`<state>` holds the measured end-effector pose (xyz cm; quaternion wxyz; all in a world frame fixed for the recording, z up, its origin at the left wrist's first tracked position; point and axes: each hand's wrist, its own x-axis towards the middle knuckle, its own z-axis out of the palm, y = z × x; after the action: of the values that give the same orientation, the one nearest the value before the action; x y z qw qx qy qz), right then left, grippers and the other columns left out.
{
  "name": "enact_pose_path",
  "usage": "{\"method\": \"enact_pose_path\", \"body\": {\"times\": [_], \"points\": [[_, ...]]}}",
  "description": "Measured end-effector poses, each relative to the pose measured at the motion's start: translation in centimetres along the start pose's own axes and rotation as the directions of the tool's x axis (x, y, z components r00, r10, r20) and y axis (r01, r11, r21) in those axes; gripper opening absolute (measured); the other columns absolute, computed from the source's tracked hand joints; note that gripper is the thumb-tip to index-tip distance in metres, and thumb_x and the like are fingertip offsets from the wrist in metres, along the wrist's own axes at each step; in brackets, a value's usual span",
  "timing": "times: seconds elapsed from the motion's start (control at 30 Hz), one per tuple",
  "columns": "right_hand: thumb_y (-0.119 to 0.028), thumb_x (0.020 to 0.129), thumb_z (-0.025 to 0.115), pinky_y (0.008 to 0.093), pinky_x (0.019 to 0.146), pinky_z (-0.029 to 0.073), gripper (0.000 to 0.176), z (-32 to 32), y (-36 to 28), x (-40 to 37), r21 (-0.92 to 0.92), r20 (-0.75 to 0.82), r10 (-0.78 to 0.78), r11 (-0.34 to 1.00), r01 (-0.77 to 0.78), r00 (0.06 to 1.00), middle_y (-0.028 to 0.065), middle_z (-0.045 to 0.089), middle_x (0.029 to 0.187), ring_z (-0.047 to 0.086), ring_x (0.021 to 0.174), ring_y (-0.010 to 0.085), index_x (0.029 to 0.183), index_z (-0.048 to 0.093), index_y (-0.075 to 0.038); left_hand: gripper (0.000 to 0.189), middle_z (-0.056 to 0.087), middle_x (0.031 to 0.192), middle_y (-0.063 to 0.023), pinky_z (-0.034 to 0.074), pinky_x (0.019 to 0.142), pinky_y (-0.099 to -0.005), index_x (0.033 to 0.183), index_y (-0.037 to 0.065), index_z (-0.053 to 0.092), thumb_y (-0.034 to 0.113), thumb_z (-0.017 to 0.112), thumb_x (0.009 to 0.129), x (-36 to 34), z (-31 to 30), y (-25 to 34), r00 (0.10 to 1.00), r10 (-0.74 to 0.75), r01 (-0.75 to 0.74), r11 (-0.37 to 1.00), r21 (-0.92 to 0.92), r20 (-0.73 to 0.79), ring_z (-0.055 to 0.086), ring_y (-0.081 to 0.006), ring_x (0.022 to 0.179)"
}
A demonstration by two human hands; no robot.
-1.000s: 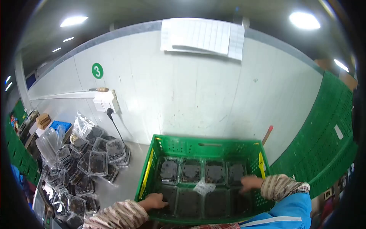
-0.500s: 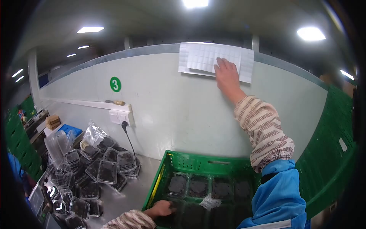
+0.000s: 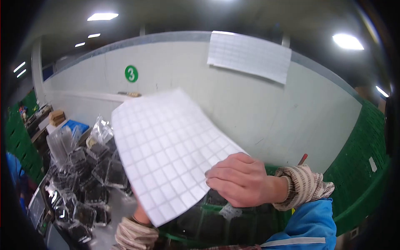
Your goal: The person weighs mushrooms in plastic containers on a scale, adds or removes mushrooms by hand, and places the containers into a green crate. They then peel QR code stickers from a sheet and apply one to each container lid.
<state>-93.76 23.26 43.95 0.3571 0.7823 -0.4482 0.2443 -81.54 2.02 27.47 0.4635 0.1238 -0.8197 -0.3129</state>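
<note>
A white sheet printed with a grid (image 3: pixel 166 146) slants across the middle of the view, over the green crate (image 3: pixel 166 238). My right hand (image 3: pixel 239 179) pinches its lower right edge. Near the lower left edge, my left hand (image 3: pixel 141 211) is mostly behind the sheet, its fingers hidden. Dark-filled clear boxes (image 3: pixel 212 225) lie in the crate with a crumpled clear piece (image 3: pixel 230 211) on them. Another gridded sheet (image 3: pixel 250 56) hangs at the top of the pale wall panel (image 3: pixel 250 112).
Clear plastic boxes (image 3: pixel 98 193) are heaped on the metal table (image 3: pixel 121 216) at left. A brush-like tool (image 3: pixel 130 94) rests on the wall ledge below a green number 3 sign (image 3: pixel 131 73). A red-tipped object (image 3: pixel 304 158) stands behind my right wrist.
My right hand has come down from the wall with a gridded sheet. My left hand has moved from the crate's edge to behind the sheet's lower left side.
</note>
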Motion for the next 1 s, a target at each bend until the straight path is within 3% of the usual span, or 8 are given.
{"method": "enact_pose_path", "body": {"times": [0.13,0.27,0.37,0.57,0.7,0.8,0.87,1.0], "points": [[0.006,0.079,0.056,0.0283,0.070,0.048,0.011,0.0,-0.9,0.4,0.514,0.191,0.463,0.704,-0.490,0.865,0.0076,0.061,0.081,0.060,0.073,0.0180,0.088,0.060,0.001,0.103,0.022,0.143,-0.0222,0.023,0.107,-0.0479,0.139,0.002,0.022,0.046,0.078,0.064,1.8,-7.9,4.0,0.901,0.366,-0.321,0.923,0.211,-0.233,0.026,-0.0375,0.132],[-0.001,0.089,0.053,0.0234,0.070,0.047,0.008,3.4,0.7,-0.5,0.734,0.355,0.618,0.280,-0.619,0.701,0.0023,0.060,0.082,0.055,0.079,0.0056,0.094,0.058,0.003,0.091,0.037,0.135,-0.0187,0.025,0.107,-0.0431,0.132,0.002,0.036,0.038,0.080,0.062,3.1,-10.6,5.6,0.899,0.364,-0.354,0.931,0.086,-0.243,0.032,-0.0323,0.129],[-0.001,0.089,0.052,0.0209,0.067,0.047,0.009,5.3,0.9,-0.1,0.753,0.551,0.569,-0.023,-0.657,0.611,0.0031,0.061,0.085,0.057,0.076,0.0051,0.096,0.057,0.004,0.076,0.046,0.128,-0.0170,0.029,0.105,-0.0393,0.129,0.001,0.041,0.024,0.076,0.066,4.1,-11.3,4.8,0.985,0.111,-0.097,0.989,-0.111,0.134,0.039,-0.0281,0.125],[-0.001,0.089,0.052,0.0209,0.068,0.047,0.010,8.7,0.4,0.0,0.789,0.593,0.534,-0.235,-0.568,0.602,0.0037,0.062,0.086,0.058,0.076,0.0062,0.097,0.057,0.004,0.044,0.060,0.110,-0.0143,0.042,0.091,-0.0321,0.114,-0.004,0.056,0.019,0.069,0.078,5.9,-10.7,3.4,0.911,-0.192,0.351,0.824,-0.445,0.364,0.056,-0.0192,0.102],[-0.001,0.089,0.053,0.0216,0.070,0.047,0.009,9.9,0.8,0.0,0.798,0.578,0.548,-0.223,-0.560,0.605,0.0039,0.063,0.087,0.059,0.078,0.0071,0.095,0.057,0.004,0.017,0.067,0.080,-0.0025,0.047,0.065,-0.0210,0.094,-0.004,0.066,0.009,0.063,0.084,7.0,-12.0,3.8,0.932,-0.171,0.330,0.767,-0.550,0.319,0.059,-0.0063,0.071],[-0.001,0.087,0.056,0.0228,0.071,0.047,0.011,10.1,0.6,0.9,0.748,0.544,0.562,0.011,-0.663,0.623,0.0049,0.063,0.088,0.059,0.078,0.0089,0.097,0.054,0.003,0.010,0.066,0.081,-0.0027,0.046,0.067,-0.0211,0.089,-0.001,0.066,0.005,0.065,0.082,8.6,-13.9,5.8,0.904,-0.176,0.343,0.842,-0.415,0.390,0.058,-0.0058,0.074],[0.000,0.084,0.060,0.0228,0.070,0.047,0.018,9.9,-0.1,3.2,0.780,0.224,0.625,0.345,-0.522,0.748,0.0054,0.062,0.087,0.059,0.077,0.0099,0.099,0.051,0.001,0.013,0.066,0.078,-0.0030,0.046,0.065,-0.0213,0.090,-0.002,0.066,0.007,0.066,0.080,9.6,-14.6,6.9,0.847,-0.188,0.378,0.871,-0.314,0.497,0.058,-0.0059,0.071],[-0.001,0.081,0.063,0.0249,0.067,0.047,0.023,10.4,-0.5,4.7,0.817,0.236,0.579,0.316,-0.482,0.780,0.0067,0.062,0.087,0.059,0.075,0.0107,0.099,0.049,-0.001,0.017,0.066,0.074,-0.0042,0.046,0.062,-0.0209,0.091,-0.003,0.067,0.010,0.067,0.079,8.8,-13.4,7.5,0.730,-0.168,0.447,0.851,-0.277,0.662,0.058,-0.0058,0.068]]}}
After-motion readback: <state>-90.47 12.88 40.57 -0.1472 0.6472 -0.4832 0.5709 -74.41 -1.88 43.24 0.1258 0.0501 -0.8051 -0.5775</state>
